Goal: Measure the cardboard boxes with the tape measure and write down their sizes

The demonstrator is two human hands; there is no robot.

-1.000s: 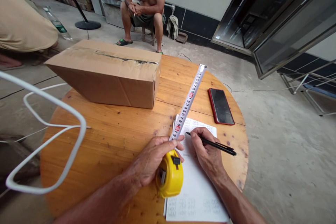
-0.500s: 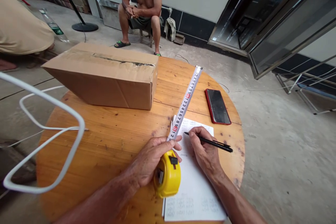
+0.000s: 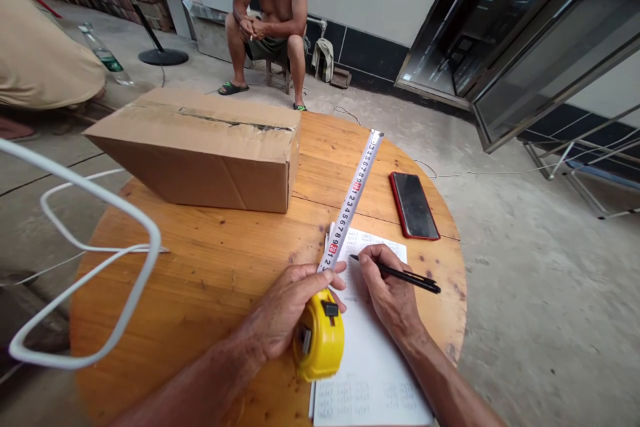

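Observation:
My left hand (image 3: 293, 303) is closed round a yellow tape measure (image 3: 326, 340), its thumb resting by the mouth of the case. The printed blade (image 3: 349, 203) runs out from the case, away from me and a little to the right. In my right hand (image 3: 393, 290) is a black pen (image 3: 413, 277), tip close to the paper. Under both hands lies a stack of white sheets (image 3: 373, 363) with handwritten columns. Left of the blade, a closed brown cardboard box (image 3: 225, 173) sits on the round wooden table (image 3: 210, 267).
A red-cased phone (image 3: 414, 205) lies on the table's right side. A bent white tube frame (image 3: 150, 267) reaches in from the left. Beyond the table a person (image 3: 270, 20) sits on a stool. A water bottle (image 3: 106, 57) and a stand's round base (image 3: 163, 56) are at back left.
The whole view has tilted up very slightly, so things sit a little lower. Both hands keep the tape measure and pen almost in the same place.

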